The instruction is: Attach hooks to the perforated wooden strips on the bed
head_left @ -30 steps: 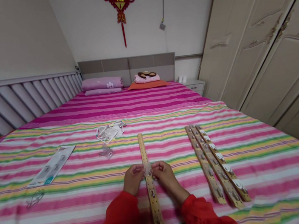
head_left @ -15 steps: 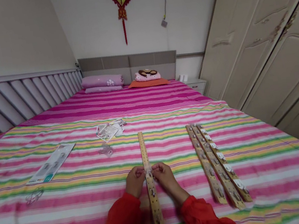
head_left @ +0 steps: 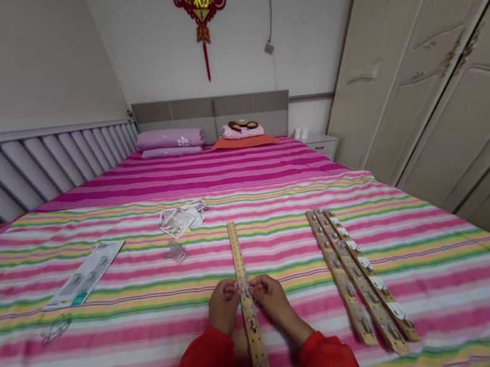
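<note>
One left hand point(head_left: 224, 306) and one right hand point(head_left: 272, 296) are pinching closed on a small, silvery, probably light and slick metal hook point(head_left: 245, 292), sensibly by its edges, midway along a long tan wood-like strip point(head_left: 236, 251).

The piece point(head_left: 245, 292) between the hands point(head_left: 224, 308) point(head_left: 272, 300) is too small to identify
</note>
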Demonstrator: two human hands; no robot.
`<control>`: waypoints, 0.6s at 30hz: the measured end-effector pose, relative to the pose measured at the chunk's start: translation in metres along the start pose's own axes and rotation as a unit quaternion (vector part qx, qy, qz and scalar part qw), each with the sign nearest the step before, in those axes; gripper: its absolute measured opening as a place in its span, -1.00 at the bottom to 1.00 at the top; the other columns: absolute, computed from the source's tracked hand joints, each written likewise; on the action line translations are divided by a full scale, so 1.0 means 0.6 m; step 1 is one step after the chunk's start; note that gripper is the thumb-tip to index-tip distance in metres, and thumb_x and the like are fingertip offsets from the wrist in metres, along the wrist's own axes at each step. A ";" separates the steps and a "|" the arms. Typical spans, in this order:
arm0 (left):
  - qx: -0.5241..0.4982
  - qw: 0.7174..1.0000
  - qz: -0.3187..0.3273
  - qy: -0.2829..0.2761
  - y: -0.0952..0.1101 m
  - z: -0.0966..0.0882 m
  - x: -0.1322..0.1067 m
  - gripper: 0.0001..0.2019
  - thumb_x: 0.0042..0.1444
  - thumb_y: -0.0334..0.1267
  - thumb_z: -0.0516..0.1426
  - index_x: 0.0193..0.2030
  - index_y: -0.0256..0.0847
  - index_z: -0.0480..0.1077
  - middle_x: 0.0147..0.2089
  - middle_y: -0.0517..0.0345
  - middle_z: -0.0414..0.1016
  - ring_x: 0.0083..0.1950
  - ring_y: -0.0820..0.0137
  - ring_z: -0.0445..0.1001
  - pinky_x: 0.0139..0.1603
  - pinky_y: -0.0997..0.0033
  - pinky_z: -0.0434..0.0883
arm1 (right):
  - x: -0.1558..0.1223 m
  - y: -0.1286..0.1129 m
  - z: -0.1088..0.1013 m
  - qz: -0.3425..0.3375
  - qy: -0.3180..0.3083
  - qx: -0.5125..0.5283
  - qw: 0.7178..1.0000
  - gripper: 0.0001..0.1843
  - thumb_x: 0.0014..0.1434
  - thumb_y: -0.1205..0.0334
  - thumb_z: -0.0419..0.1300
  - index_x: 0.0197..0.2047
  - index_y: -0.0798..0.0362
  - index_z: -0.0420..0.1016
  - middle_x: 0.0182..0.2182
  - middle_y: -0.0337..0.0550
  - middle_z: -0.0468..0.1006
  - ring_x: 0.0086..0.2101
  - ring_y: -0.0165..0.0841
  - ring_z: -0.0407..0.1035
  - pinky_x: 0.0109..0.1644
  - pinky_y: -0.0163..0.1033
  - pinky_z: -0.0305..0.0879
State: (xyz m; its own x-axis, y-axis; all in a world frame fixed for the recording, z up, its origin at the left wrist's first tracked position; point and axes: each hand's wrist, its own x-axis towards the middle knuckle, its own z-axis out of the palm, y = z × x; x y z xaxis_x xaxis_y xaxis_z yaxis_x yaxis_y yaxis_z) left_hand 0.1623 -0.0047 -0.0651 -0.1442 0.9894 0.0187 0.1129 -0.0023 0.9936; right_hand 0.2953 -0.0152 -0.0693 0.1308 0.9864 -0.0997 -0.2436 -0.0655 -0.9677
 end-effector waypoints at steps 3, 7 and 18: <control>-0.004 1.000 0.019 -0.006 -0.003 0.001 -0.005 -0.67 -0.25 -0.11 0.23 -0.31 -0.24 0.45 -0.40 0.15 0.45 -0.43 0.40 0.40 -0.31 0.34 0.39 | 0.000 0.006 -0.003 -0.013 -0.001 -0.005 1.000 -0.81 -0.25 0.24 0.29 -0.46 0.05 0.44 -0.69 -0.41 0.26 -0.66 -0.50 0.10 -0.58 -0.36 0.04; 0.047 0.995 0.073 -0.039 -0.008 -0.003 -0.005 -0.66 -0.16 -0.08 0.19 -0.25 -0.21 0.54 -0.33 0.08 0.41 -0.28 0.31 0.41 -0.22 0.28 0.38 | 0.000 0.013 -0.011 -0.079 -0.012 -0.073 0.994 -0.63 -0.15 0.19 0.28 -0.20 0.04 0.58 -0.59 -0.33 0.31 -0.57 -0.42 0.20 -0.47 -0.31 0.18; 0.155 0.973 0.101 -0.140 -0.039 -0.011 0.006 -0.58 0.09 -0.18 0.02 0.08 -0.13 0.44 -0.30 0.09 0.24 -0.22 0.30 0.30 -0.09 0.21 0.32 | 0.003 0.021 -0.024 -0.162 -0.111 -0.259 0.945 -0.56 0.14 0.17 0.04 0.07 -0.06 0.48 -0.41 -0.12 0.39 -0.32 -0.24 0.35 -0.17 -0.15 0.34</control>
State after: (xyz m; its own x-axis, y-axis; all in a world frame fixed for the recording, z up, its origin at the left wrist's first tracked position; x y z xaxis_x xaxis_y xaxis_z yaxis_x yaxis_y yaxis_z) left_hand 0.1526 -0.0023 -0.0874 0.1797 0.9742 0.1369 0.4087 -0.2005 0.8904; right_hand 0.3060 -0.0166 -0.0849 -0.1021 0.9707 0.2174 0.2865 0.2380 -0.9280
